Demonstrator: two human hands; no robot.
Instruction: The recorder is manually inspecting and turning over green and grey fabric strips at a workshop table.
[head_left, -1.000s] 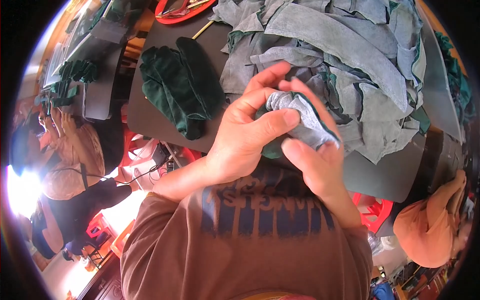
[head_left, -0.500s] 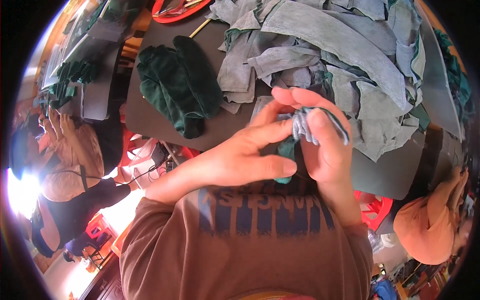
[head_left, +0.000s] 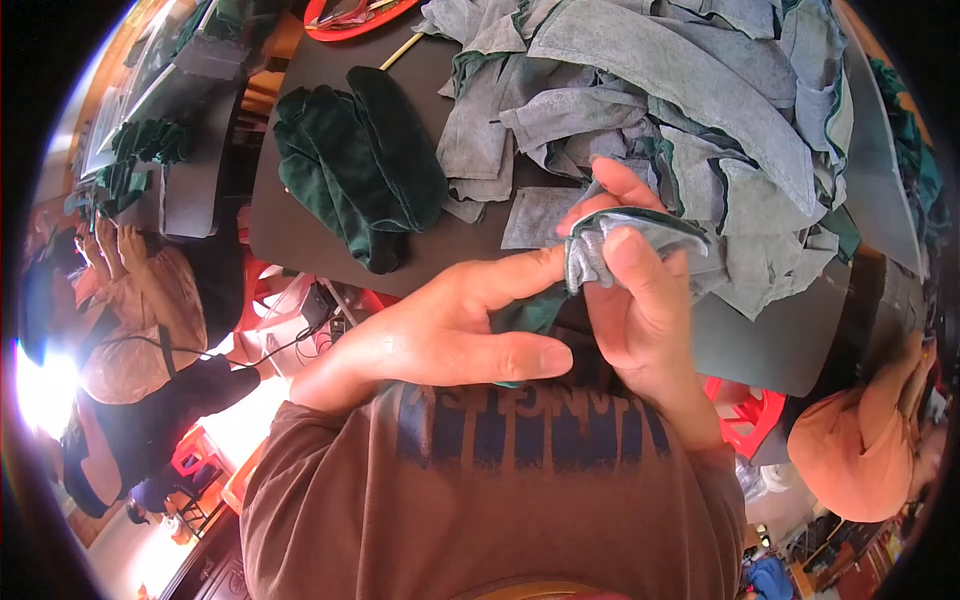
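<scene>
At the near edge of the dark table [head_left: 468, 242], a bunched grey-and-green cloth [head_left: 588, 260] is pinched in the right hand [head_left: 640, 315] and touched by the straight index finger of the left hand [head_left: 450, 322], whose thumb is spread and whose hidden fingers' grip cannot be told.

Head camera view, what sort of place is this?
Probably a sewing or textile workroom: grey cloth pieces are heaped on the dark table, the right hand holds a grey-and-green piece, and another person's hands are near more green cloth.
</scene>
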